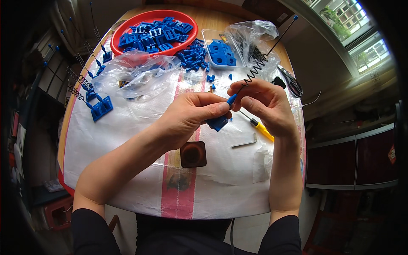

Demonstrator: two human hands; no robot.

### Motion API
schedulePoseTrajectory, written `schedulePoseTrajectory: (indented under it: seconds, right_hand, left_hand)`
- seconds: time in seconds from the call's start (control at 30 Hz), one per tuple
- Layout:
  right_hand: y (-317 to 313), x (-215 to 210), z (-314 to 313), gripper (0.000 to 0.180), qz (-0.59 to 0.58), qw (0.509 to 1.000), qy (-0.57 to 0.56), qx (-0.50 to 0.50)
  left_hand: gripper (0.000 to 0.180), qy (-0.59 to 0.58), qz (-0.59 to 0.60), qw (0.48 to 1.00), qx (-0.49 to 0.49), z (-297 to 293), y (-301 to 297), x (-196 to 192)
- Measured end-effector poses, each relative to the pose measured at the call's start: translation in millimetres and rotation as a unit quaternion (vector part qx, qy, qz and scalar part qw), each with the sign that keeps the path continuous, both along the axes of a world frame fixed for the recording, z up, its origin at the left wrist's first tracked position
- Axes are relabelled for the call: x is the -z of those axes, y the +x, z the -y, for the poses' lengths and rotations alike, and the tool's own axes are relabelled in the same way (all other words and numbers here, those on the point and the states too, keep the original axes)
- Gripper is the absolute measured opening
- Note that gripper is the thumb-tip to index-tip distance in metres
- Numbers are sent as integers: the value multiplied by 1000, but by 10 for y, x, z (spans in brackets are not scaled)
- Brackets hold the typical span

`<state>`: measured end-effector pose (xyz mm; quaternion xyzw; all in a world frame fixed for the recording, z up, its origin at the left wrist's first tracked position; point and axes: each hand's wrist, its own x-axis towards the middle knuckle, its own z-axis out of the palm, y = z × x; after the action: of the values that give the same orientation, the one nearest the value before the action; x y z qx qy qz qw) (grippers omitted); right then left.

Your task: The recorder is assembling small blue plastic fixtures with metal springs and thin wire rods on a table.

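My left hand [187, 114] is closed on a blue plastic base [218, 123] and its blue cone-shaped sleeve [231, 99], in the middle above the table. A black coil-spring rod [257, 67] with a small blue tip rises from the sleeve toward the upper right. Around its lower end, the thumb and fingers of my right hand [267, 104] are curled in a pinch. My fingers hide the exact contact there. Just below the hands lie a yellow-handled screwdriver [262, 129] and a hex key [244, 144]. Nearer to me is a square dark block [193, 154].
A red basin [196, 36] of blue plates stands at the back left, beside loose blue sleeves [193, 55] and a clear box [224, 66]. Crumpled plastic bags [131, 70] lie about. Spring-rod assemblies [102, 109] stand at the left edge, scissors [293, 83] at the right.
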<state>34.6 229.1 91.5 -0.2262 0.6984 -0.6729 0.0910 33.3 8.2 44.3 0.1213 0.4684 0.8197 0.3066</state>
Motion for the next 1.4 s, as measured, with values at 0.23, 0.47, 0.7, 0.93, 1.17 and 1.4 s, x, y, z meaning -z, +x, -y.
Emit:
schedulePoseTrajectory:
  seconds: [0.23,0.47,0.7,0.93,1.17,1.4]
  right_hand:
    - [-16,60,26,22,10,1000,2,-3]
    - [-50,124,30,19,13,1000,-21,-12]
    - [-49,104,43,20,15,999,-32,-22]
    - [-24,93,47,17,5,1000,-24,-12]
    - [-27,102,59,14,-16,999,-40,-33]
    - [17,35,77,16,-52,997,-41,-29]
  left_hand:
    - [27,-41,-36,998,-24,-4,24,-39]
    - [27,-68,-64,995,-40,-6,68,-96]
    - [25,-52,-62,996,-49,-11,76,-100]
    - [25,-32,-53,997,-43,-22,74,-71]
    - [24,-34,-72,995,-59,-19,109,-89]
    - [23,-80,-154,979,-105,-54,205,-166]
